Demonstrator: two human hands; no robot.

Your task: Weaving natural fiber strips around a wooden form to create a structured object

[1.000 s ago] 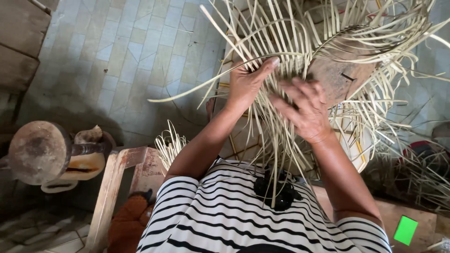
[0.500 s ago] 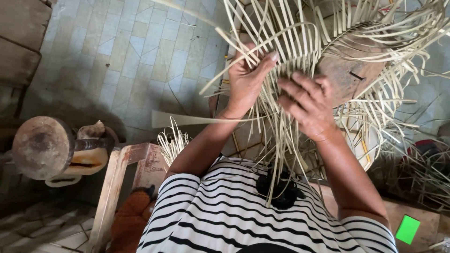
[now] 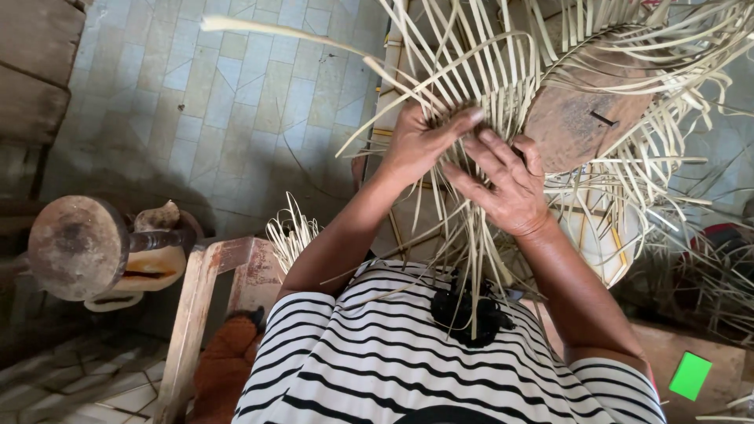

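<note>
You have two hands on one weave (image 3: 479, 71): the left hand (image 3: 420, 141) and the right hand (image 3: 506, 184), touching each other just below the one wooden block (image 3: 577, 118). Its pale strips are too many to count. Left of the block, well apart, stands one round wooden stump (image 3: 75, 247). Below the block you have one black device (image 3: 467, 314) on your chest and one green card (image 3: 689, 375).

A round wooden block (image 3: 77, 247) and a green card (image 3: 690, 375), perhaps paper, flank the tiled floor (image 3: 236, 102).
</note>
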